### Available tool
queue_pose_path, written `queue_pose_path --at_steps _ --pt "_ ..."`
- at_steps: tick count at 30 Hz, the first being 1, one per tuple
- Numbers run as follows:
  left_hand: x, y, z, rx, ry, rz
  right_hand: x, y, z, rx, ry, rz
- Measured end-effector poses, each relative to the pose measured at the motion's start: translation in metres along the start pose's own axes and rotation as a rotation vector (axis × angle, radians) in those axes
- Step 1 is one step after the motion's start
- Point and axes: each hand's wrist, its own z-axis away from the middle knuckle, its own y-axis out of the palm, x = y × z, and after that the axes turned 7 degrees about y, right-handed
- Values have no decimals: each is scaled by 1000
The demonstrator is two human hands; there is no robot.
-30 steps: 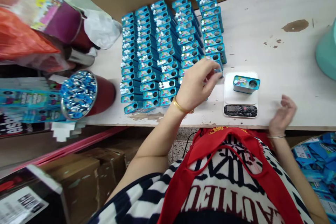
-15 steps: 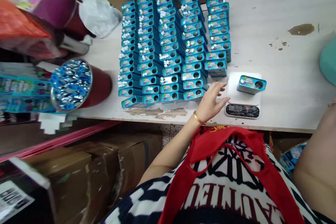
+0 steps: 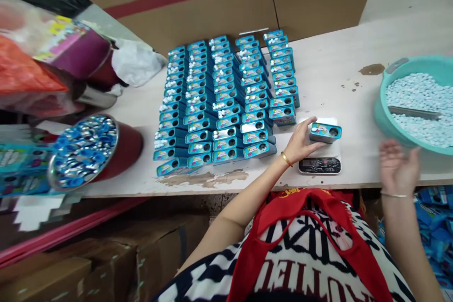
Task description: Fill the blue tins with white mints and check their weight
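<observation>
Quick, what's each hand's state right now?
Left hand: open, around one end of the candy tin on the digital scale; contact unclear.
Right hand: open, visibly empty, near the teal basin.

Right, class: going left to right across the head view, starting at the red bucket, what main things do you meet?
Red bucket → rows of blue boxes → scale → teal basin.

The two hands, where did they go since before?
The left hand moved right, from the tin rows to the tin on the scale; its grip is unclear. The right hand went out of view and came back, open, near the green tub. Tin and rows stayed put.
</observation>
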Motion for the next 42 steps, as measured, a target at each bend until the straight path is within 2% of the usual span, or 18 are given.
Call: queue_pose_path --at_steps 1,3,5,7,10,13,16,18,20,23,27,31,34,38,40,42 --pt "1 4 -2 6 -8 24 -10 0 14 86 86 42" --pt "-2 10 -10 16 -22 53 -27 6 40 170 201 84" --pt "-14 12 -26 13 -13 37 -34 22 55 219 188 86" --pt "-33 13 -56 13 60 -39 -26 45 55 271 84 62" --pt "-71 19 -119 57 329 -301 11 78 29 320 -94 -48" --pt "-103 42 -180 100 652 -599 55 97 -10 282 -149 -215" --pt "-112 74 -217 155 876 -681 81 101 -43 214 -71 -359" --pt "-106 92 -227 192 923 -656 86 100 -59 187 -24 -428" --pt "-96 105 -228 206 895 -606 85 98 -72 172 1 -462" --pt "-82 114 -221 173 801 -559 79 95 -86 156 29 -470" --pt "-71 118 -213 152 680 -593 73 93 -96 157 44 -469" --pt "-68 115 -203 100 478 -449 72 88 -95 165 46 -437" --pt "-66 96 -183 -7 329 -205 78 80 -87 159 66 -408" --pt "-54 46 -130 -57 110 95 85 65 -69 192 38 -359" --pt "-44 20 -97 -37 3 120 82 58 -53 255 53 -285" --pt "-33 3 -65 -34 -80 80 71 52 -33 315 79 -216"
